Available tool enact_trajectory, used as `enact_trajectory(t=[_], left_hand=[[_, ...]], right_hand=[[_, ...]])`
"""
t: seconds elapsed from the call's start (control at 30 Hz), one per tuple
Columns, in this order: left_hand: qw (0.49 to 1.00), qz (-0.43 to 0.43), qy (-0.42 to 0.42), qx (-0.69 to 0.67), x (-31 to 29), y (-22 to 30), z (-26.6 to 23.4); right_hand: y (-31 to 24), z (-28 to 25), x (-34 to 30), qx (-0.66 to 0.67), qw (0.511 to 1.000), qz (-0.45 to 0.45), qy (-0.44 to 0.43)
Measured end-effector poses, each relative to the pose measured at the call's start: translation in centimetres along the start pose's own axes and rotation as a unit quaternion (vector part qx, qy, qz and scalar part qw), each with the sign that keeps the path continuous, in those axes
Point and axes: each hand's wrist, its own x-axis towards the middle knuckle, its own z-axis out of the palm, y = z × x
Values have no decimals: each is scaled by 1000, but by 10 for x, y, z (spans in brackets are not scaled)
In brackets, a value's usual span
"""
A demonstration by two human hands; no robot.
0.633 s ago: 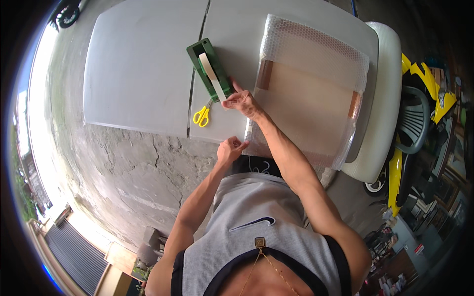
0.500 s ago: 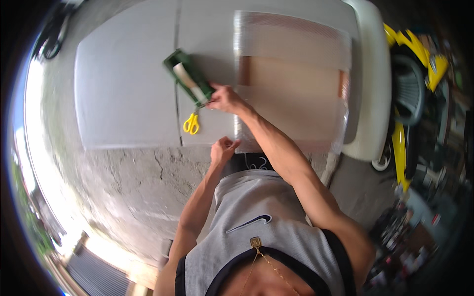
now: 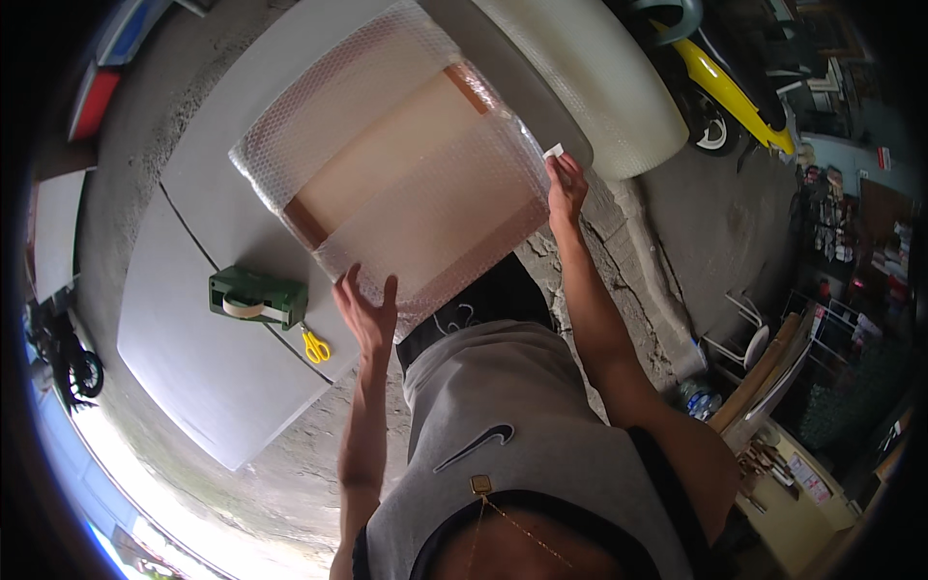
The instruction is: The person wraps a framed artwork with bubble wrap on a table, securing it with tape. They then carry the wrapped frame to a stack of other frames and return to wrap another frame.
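Note:
A flat rectangular panel with brown edges, wrapped in bubble wrap [image 3: 425,213], lies on the grey table in front of me. My left hand [image 3: 365,314] is at its near left corner, fingers spread against the wrap. At the right edge, my right hand [image 3: 567,188] pinches a small white piece of tape [image 3: 553,152] between thumb and fingers, close to the wrap. A green tape dispenser [image 3: 259,297] with a pale roll sits on the table left of my left hand. Beside it lie yellow-handled scissors [image 3: 315,347], their blades toward the dispenser.
A large roll of bubble wrap [image 3: 599,97] lies along the far right side of the table [image 3: 184,358]. Beyond it stands a yellow and black motorbike [image 3: 725,87]. Cluttered shelves and a small table [image 3: 802,503] are at the right, over a cracked concrete floor [image 3: 628,280].
My right hand has left the tape dispenser and moved to the panel's right edge with the tape. My left hand has opened onto the near left corner. The view has turned.

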Motion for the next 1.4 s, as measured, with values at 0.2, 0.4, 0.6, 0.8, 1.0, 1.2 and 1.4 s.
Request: enact_trajectory(t=[0.2,0.4,0.6,0.8,1.0,1.2,1.4], left_hand=[[954,269,-128,22,101,101,89],[887,433,-144,70,147,170,187],[798,485,-339,118,121,160,211],[794,440,-416,46,84,146,208],[805,425,-413,39,87,152,209],[814,393,-426,42,84,156,211],[830,389,-397,41,76,149,220]], right_hand=[[29,-7,-4,-177,978,-102,40],[16,1,2,-229,968,-46,89],[12,-44,-47,-201,978,59,1],[3,-108,-35,-43,912,367,-178],[9,-103,-29,-74,940,112,-315],[42,-89,-51,125,938,259,-192],[70,-84,-55,130,890,378,-220]])
